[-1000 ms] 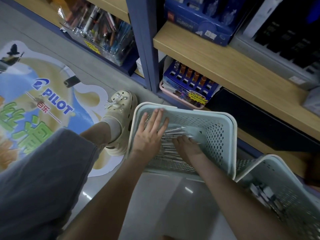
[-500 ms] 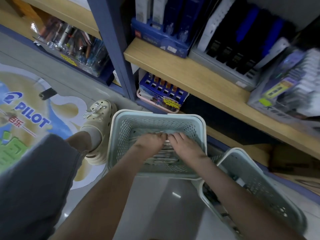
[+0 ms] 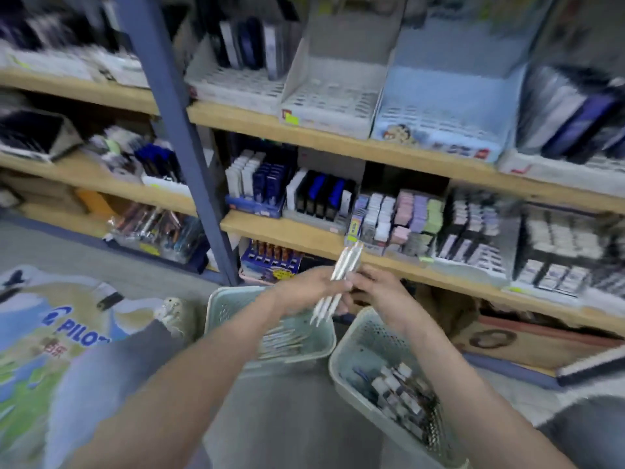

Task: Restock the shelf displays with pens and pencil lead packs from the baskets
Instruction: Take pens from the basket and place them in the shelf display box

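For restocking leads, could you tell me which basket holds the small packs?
The right basket, nearer the camera; the left basket holds loose white pens.

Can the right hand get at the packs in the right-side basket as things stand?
Likely reachable: the basket is open-topped and the packs lie uncovered below the right hand. But that hand and the left hand both hold the white pens, so it isn't free to grasp.

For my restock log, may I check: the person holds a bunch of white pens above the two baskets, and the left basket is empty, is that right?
Not quite: the head view shows the left basket has loose pens lying in it. The bunch of white pens is indeed held above both baskets.
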A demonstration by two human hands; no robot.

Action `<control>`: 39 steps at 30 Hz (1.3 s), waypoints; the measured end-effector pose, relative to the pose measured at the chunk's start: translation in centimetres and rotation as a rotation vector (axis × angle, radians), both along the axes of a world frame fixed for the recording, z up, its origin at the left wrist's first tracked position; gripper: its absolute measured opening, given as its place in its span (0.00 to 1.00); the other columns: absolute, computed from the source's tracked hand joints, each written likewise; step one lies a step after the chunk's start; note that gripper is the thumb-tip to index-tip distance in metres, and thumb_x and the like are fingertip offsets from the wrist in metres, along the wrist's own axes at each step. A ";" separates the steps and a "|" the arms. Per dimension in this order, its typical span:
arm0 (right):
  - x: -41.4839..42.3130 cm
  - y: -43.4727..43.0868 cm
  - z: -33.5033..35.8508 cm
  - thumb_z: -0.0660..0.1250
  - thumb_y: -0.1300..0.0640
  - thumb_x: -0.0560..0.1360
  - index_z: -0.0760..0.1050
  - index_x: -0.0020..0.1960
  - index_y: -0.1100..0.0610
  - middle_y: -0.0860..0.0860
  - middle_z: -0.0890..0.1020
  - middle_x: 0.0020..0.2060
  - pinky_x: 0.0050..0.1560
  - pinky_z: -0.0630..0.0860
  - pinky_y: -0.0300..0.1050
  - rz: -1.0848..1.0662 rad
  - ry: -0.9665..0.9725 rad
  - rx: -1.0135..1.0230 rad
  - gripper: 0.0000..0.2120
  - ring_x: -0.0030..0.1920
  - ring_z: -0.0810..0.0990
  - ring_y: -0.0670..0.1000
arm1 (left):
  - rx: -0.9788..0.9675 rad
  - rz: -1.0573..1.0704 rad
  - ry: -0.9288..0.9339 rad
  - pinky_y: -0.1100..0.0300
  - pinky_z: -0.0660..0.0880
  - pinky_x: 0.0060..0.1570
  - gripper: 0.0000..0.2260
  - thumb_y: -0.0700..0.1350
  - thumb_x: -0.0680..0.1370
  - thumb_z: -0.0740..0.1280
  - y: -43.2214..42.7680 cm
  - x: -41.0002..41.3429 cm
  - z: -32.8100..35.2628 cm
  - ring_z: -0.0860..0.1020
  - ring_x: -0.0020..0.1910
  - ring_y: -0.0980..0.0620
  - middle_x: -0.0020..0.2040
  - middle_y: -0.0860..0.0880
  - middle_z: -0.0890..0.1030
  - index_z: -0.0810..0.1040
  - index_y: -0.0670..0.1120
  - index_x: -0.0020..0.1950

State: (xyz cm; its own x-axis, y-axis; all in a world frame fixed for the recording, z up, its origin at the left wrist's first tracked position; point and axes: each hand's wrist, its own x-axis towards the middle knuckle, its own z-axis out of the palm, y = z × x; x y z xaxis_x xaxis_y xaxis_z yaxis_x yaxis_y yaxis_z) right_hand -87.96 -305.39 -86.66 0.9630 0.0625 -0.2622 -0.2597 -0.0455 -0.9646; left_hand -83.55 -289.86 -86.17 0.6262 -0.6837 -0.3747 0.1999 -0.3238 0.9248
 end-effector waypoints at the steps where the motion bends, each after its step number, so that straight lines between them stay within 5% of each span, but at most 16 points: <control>1: -1.1 -0.2 1.3 0.63 0.61 0.78 0.77 0.44 0.60 0.59 0.78 0.35 0.47 0.75 0.51 -0.008 -0.023 -0.005 0.06 0.37 0.78 0.54 | -0.046 0.000 0.034 0.61 0.79 0.40 0.06 0.41 0.81 0.61 -0.2 -1.0 1.5 0.80 0.36 0.52 0.41 0.42 0.79 0.76 0.41 0.50; 3: -3.0 -0.8 3.7 0.64 0.57 0.78 0.77 0.47 0.61 0.55 0.79 0.38 0.54 0.73 0.56 -0.021 -0.061 -0.044 0.07 0.43 0.78 0.55 | -0.107 -0.019 0.071 0.59 0.79 0.44 0.10 0.43 0.81 0.60 -0.5 -2.8 4.0 0.81 0.40 0.50 0.44 0.42 0.80 0.74 0.38 0.57; 7: -5.9 -1.9 8.5 0.64 0.59 0.78 0.77 0.45 0.60 0.52 0.79 0.36 0.45 0.74 0.43 -0.047 -0.151 -0.051 0.06 0.40 0.77 0.50 | -0.167 -0.023 0.047 0.58 0.79 0.50 0.13 0.44 0.82 0.59 -1.4 -5.7 8.6 0.81 0.46 0.49 0.49 0.42 0.80 0.72 0.39 0.63; 11: -7.1 -2.5 12.6 0.64 0.59 0.78 0.76 0.54 0.67 0.60 0.80 0.42 0.51 0.74 0.52 -0.065 -0.256 -0.074 0.11 0.44 0.78 0.55 | -0.235 -0.013 0.009 0.58 0.79 0.50 0.12 0.45 0.83 0.57 -2.5 -7.5 12.9 0.80 0.44 0.50 0.48 0.44 0.79 0.72 0.42 0.63; 14: -7.4 -3.3 15.3 0.65 0.58 0.78 0.76 0.52 0.68 0.56 0.80 0.38 0.43 0.74 0.46 -0.080 -0.314 -0.081 0.12 0.41 0.77 0.54 | -0.246 -0.008 -0.033 0.57 0.79 0.51 0.12 0.45 0.83 0.57 -3.3 -7.6 15.7 0.81 0.44 0.50 0.52 0.40 0.79 0.73 0.41 0.61; 17: -7.1 -4.8 17.8 0.65 0.58 0.78 0.78 0.49 0.64 0.55 0.82 0.38 0.45 0.77 0.47 -0.102 -0.377 -0.087 0.08 0.41 0.80 0.53 | -0.213 -0.044 -0.099 0.53 0.78 0.56 0.16 0.46 0.83 0.57 -4.4 -6.4 18.1 0.80 0.51 0.44 0.59 0.35 0.78 0.71 0.38 0.67; 22: -5.3 -8.2 21.5 0.64 0.60 0.77 0.77 0.54 0.64 0.60 0.83 0.48 0.56 0.77 0.52 -0.141 -0.452 -0.054 0.09 0.48 0.82 0.55 | -0.202 -0.022 -0.218 0.58 0.79 0.50 0.13 0.43 0.82 0.59 -7.2 -3.7 23.0 0.81 0.44 0.52 0.48 0.45 0.80 0.74 0.39 0.64; 30: -4.2 -13.8 26.1 0.64 0.57 0.78 0.80 0.50 0.57 0.52 0.82 0.38 0.54 0.77 0.52 -0.218 -0.578 -0.090 0.07 0.41 0.80 0.52 | -0.137 -0.172 -0.444 0.61 0.78 0.48 0.12 0.42 0.82 0.59 -13.7 -1.8 29.1 0.81 0.46 0.51 0.49 0.45 0.81 0.75 0.39 0.63; 36: -4.4 -17.4 30.2 0.63 0.61 0.78 0.79 0.50 0.60 0.53 0.81 0.35 0.41 0.78 0.39 -0.329 -0.714 -0.112 0.07 0.36 0.78 0.49 | -0.177 -0.260 -0.565 0.51 0.77 0.56 0.09 0.43 0.83 0.57 -18.4 -1.2 33.3 0.80 0.45 0.51 0.46 0.47 0.80 0.76 0.45 0.58; 39: -4.8 -19.1 32.1 0.63 0.60 0.78 0.79 0.52 0.59 0.55 0.83 0.39 0.39 0.77 0.38 -0.383 -0.758 -0.146 0.07 0.37 0.80 0.49 | -0.224 -0.278 -0.575 0.57 0.80 0.47 0.09 0.44 0.83 0.57 -20.3 -1.3 35.1 0.81 0.41 0.54 0.43 0.50 0.81 0.76 0.51 0.53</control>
State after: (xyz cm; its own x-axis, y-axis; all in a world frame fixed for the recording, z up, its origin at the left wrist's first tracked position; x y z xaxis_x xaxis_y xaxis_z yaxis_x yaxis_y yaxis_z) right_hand -92.75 -324.49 -54.57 0.8294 -0.2863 0.4798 0.4291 -0.2236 -0.8751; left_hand -84.82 -310.15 -51.11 0.4732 -0.8705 0.1354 -0.4074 -0.0799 0.9098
